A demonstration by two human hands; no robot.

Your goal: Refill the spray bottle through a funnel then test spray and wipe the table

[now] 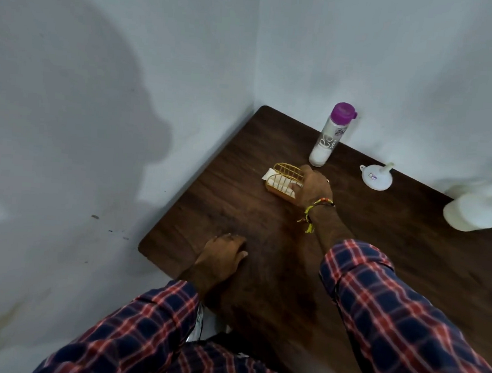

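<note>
Nearest me, the left hand (225, 250) rests open-fingered near the table (408, 256) edge. My right hand (314, 188) reaches into the gold napkin holder (284, 179) — grip hidden, I can't tell. Funnel (376, 176) lies beyond; blurred spray bottle (476, 208), probably, at right.

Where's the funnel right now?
In the head view, the white funnel lies on its side on the table near the back wall, between the purple-capped bottle and the blurred spray bottle at the right edge.

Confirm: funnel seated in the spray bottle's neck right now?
No. The funnel lies on the table, apart from the spray bottle.
</note>
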